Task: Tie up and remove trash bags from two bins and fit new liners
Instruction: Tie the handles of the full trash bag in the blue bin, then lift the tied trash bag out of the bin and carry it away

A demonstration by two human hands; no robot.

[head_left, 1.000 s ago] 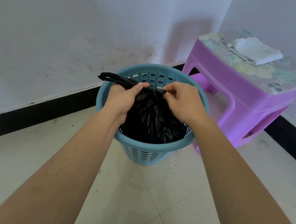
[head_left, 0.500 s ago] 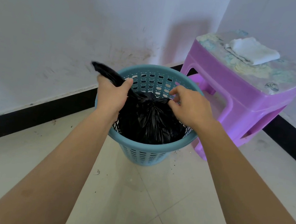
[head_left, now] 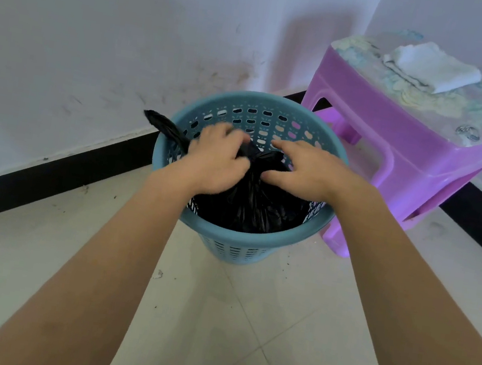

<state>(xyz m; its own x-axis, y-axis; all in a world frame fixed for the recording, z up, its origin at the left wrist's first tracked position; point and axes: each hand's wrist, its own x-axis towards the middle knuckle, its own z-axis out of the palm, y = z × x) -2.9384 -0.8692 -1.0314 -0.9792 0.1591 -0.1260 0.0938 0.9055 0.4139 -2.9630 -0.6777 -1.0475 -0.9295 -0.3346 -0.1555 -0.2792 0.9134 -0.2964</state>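
Observation:
A blue perforated bin [head_left: 243,239] stands on the tiled floor in the room's corner. Inside it sits a black trash bag [head_left: 248,205], its top gathered into a neck at the middle. My left hand [head_left: 216,159] grips the bag's gathered top, and a twisted black tail [head_left: 163,126] of the bag sticks out to the left over the rim. My right hand [head_left: 308,169] is just right of the neck, fingers spread and blurred, thumb against the plastic. Whether it holds any of the bag is unclear.
A purple plastic stool [head_left: 410,139] stands close to the bin's right, with a folded white cloth [head_left: 434,71] on top. White walls with a black skirting [head_left: 45,176] close off the left and back. Open tiled floor [head_left: 240,340] lies in front.
Both hands came together over the bag's neck. The left hand moved right, pulling the twisted tail in toward the bin; the right hand's fingers spread out.

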